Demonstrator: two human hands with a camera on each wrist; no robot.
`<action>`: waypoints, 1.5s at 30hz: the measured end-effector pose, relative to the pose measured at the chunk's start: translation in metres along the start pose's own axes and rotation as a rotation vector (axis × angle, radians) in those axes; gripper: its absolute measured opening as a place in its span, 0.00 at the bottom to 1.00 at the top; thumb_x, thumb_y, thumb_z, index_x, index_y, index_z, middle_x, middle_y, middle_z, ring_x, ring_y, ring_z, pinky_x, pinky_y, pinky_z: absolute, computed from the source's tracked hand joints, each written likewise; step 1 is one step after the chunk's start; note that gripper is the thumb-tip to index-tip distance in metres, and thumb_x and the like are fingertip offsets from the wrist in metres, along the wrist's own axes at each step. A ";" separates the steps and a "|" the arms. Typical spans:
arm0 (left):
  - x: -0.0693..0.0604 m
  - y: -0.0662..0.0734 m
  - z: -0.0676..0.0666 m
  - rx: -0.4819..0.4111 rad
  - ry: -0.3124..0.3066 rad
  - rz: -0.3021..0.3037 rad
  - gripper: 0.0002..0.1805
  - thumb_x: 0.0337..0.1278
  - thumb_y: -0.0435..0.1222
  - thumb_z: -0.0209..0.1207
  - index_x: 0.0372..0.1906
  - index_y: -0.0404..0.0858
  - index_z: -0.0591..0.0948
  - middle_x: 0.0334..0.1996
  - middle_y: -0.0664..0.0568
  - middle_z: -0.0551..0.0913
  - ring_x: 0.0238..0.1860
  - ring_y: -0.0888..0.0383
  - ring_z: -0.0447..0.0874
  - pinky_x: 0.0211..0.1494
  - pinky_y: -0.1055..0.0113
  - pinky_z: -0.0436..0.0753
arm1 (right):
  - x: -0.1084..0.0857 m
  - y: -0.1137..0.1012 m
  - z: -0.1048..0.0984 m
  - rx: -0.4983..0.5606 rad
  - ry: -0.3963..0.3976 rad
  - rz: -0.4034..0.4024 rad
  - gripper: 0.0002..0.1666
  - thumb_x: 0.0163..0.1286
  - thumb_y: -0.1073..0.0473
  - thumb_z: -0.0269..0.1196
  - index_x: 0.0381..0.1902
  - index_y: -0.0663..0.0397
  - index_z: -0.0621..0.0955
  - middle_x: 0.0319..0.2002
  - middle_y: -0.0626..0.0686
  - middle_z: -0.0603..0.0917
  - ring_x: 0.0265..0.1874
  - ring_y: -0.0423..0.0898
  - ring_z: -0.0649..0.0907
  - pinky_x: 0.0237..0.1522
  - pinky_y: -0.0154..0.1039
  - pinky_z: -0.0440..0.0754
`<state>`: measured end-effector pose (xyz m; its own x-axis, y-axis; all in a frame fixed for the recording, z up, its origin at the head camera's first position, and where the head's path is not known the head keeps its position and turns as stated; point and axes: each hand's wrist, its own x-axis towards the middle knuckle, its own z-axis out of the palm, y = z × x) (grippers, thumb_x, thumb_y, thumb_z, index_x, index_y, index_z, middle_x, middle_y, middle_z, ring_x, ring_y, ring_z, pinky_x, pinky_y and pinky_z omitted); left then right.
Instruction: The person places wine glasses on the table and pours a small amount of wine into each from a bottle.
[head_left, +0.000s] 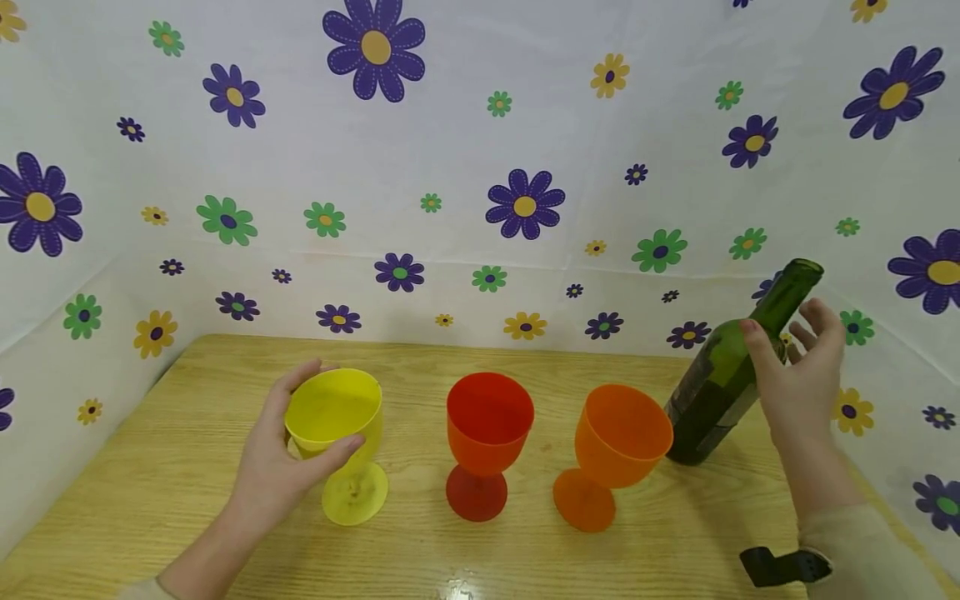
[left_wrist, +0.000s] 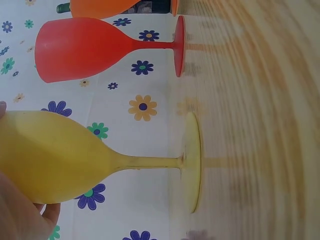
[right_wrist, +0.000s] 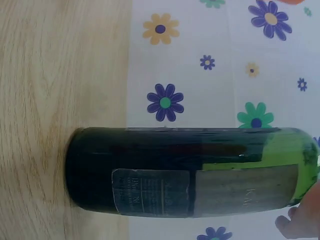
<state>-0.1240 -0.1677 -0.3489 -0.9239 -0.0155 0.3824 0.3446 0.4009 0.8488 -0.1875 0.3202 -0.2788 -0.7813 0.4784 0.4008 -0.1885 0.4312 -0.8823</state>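
Observation:
A yellow goblet (head_left: 352,425) stands upright at the left. My left hand (head_left: 277,471) holds its bowl, thumb across the front and fingers round the far side. In the left wrist view, the foot of the yellow goblet (left_wrist: 192,162) rests on the table. At the right stands a green bottle (head_left: 708,392) with dark labels. My right hand (head_left: 806,383) is at its shoulder, thumb against the glass and fingers bent beside the neck, their contact partly hidden. The right wrist view shows the bottle (right_wrist: 190,172) with its base on the table.
A red goblet (head_left: 487,433) stands in the middle of the wooden table (head_left: 187,417). Between it and the bottle stands an orange goblet (head_left: 618,442), its bowl overlapping the bottle's lower edge in the head view. Flower-printed cloth (head_left: 450,150) hangs behind and at both sides.

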 end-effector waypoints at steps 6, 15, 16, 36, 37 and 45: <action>-0.002 -0.001 0.003 -0.007 0.018 0.019 0.46 0.47 0.34 0.71 0.70 0.49 0.59 0.62 0.56 0.69 0.52 0.57 0.72 0.51 0.76 0.75 | 0.014 0.005 0.002 -0.108 -0.045 0.092 0.40 0.67 0.41 0.58 0.71 0.43 0.57 0.63 0.52 0.63 0.65 0.49 0.63 0.65 0.49 0.64; -0.004 0.000 0.006 -0.020 0.032 0.004 0.45 0.47 0.35 0.71 0.70 0.48 0.59 0.62 0.58 0.69 0.52 0.59 0.73 0.51 0.77 0.75 | 0.024 0.007 0.006 -0.242 -0.064 0.104 0.22 0.66 0.36 0.56 0.51 0.38 0.71 0.47 0.47 0.73 0.42 0.44 0.72 0.40 0.35 0.75; -0.004 0.000 0.006 -0.021 0.030 -0.002 0.45 0.48 0.35 0.71 0.70 0.48 0.59 0.62 0.58 0.69 0.52 0.58 0.73 0.51 0.76 0.75 | 0.024 0.007 0.006 -0.244 -0.054 0.095 0.20 0.66 0.37 0.56 0.49 0.39 0.71 0.45 0.46 0.73 0.40 0.43 0.72 0.37 0.33 0.74; -0.005 -0.005 0.005 0.007 0.043 -0.011 0.46 0.46 0.36 0.72 0.69 0.48 0.60 0.56 0.53 0.73 0.51 0.56 0.73 0.51 0.75 0.75 | 0.021 0.010 0.022 -0.145 0.081 0.079 0.10 0.66 0.44 0.60 0.42 0.37 0.75 0.37 0.38 0.76 0.33 0.38 0.73 0.34 0.30 0.71; -0.005 -0.006 0.005 0.007 0.044 -0.006 0.46 0.46 0.36 0.72 0.69 0.47 0.60 0.56 0.53 0.73 0.50 0.56 0.73 0.51 0.75 0.75 | 0.021 0.009 0.021 -0.140 0.068 0.093 0.10 0.65 0.44 0.60 0.42 0.36 0.75 0.38 0.38 0.76 0.34 0.38 0.72 0.34 0.30 0.70; -0.004 -0.009 0.006 -0.006 0.045 0.003 0.46 0.43 0.35 0.73 0.69 0.47 0.61 0.56 0.53 0.73 0.50 0.57 0.74 0.51 0.71 0.77 | 0.025 0.000 0.016 -0.086 -0.059 0.186 0.11 0.68 0.47 0.58 0.46 0.37 0.77 0.42 0.36 0.74 0.41 0.38 0.72 0.48 0.41 0.70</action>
<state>-0.1239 -0.1652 -0.3604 -0.9143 -0.0557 0.4012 0.3487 0.3959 0.8495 -0.2164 0.3203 -0.2730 -0.8322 0.5111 0.2152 0.0119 0.4046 -0.9144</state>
